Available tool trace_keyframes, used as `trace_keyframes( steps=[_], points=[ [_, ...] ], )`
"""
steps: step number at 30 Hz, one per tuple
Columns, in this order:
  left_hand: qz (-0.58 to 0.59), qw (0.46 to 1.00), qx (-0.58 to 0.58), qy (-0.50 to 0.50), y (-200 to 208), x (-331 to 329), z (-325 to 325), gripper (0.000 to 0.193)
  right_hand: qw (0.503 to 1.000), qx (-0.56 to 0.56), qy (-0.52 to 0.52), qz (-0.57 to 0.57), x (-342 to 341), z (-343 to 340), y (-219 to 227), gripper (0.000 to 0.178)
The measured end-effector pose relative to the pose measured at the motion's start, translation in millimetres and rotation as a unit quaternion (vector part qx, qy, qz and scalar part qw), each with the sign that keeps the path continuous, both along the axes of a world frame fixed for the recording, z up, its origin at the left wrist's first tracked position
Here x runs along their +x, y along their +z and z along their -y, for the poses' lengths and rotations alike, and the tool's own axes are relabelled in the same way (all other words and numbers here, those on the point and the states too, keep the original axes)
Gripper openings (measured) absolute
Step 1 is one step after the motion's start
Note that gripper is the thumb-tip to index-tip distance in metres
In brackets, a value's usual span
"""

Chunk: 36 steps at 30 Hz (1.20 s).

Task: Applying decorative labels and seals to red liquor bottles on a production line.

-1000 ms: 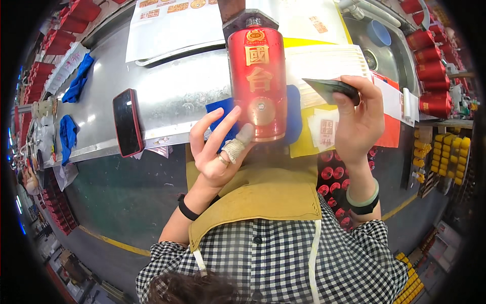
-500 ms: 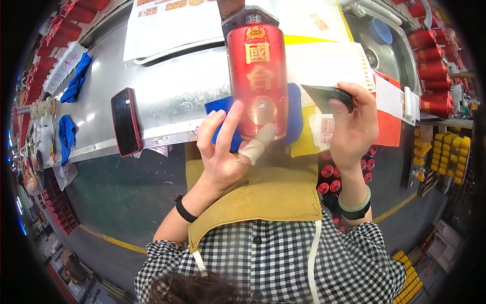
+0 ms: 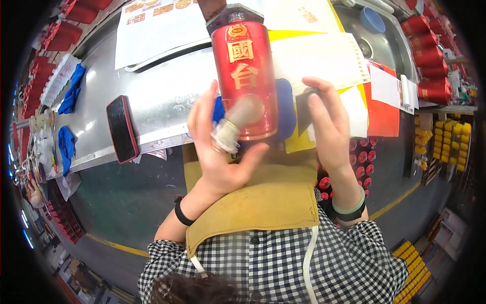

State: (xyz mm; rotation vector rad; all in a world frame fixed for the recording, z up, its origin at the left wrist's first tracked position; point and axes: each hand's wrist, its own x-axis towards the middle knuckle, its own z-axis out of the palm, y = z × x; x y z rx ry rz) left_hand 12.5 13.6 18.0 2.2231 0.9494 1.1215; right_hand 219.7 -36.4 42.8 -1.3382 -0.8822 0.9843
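A red bottle [image 3: 248, 109] with gold characters lies in front of me, its neck end against a dark metal holder [image 3: 215, 20]. Blue cloth [image 3: 286, 109] shows beneath and beside it. My left hand [image 3: 215, 157] is at the bottle's lower left, fingers spread. One of its fingers wears a pale covering and reaches over the lower front of the bottle, where it is blurred; whether it presses there I cannot tell. To the right of the bottle, my right hand [image 3: 331, 124] pinches a thin, dark grey flat piece [image 3: 304, 109], apart from the bottle.
On the metal bench [image 3: 93, 121] lie a phone [image 3: 122, 129] and blue cloths [image 3: 66, 144] to the left. Printed sheets [image 3: 167, 30] and yellow and white paper [image 3: 316, 61] cover the back. A sink with a blue bowl [image 3: 372, 20] stands at the far right, near red containers [image 3: 433, 91].
My left thumb has swung away from the other fingers, and the covered finger has shifted over the bottle. My right hand has moved left and lower with the dark piece. The whole view has shifted slightly.
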Motion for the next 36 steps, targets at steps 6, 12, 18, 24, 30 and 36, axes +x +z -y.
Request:
trace_keyframes(
  steps=[6,12,18,24,30,36],
  points=[
    [0.189,0.939,-0.285,-0.044,-2,7,-19,0.076,0.993,-0.116,0.03,0.017,-16,-2,-11,0.054],
    [0.18,0.918,-0.342,-0.092,2,6,-24,0.076,0.99,-0.107,0.082,0.038,-13,-5,-12,0.077],
    [0.175,0.922,-0.335,-0.087,0,6,-23,0.078,0.982,-0.085,0.118,0.125,-7,-6,-11,0.07],
    [0.186,0.915,-0.345,-0.096,2,7,-22,0.078,0.982,-0.148,0.114,0.041,-9,-11,-4,0.067],
    [0.187,0.928,-0.318,-0.056,-9,4,-21,0.079,0.985,-0.068,0.124,0.102,-6,-7,-17,0.067],
    [-0.056,0.987,0.152,0.008,-20,-14,0,0.049,0.987,-0.092,0.127,0.015,-7,-6,-14,0.066]
  ],
)
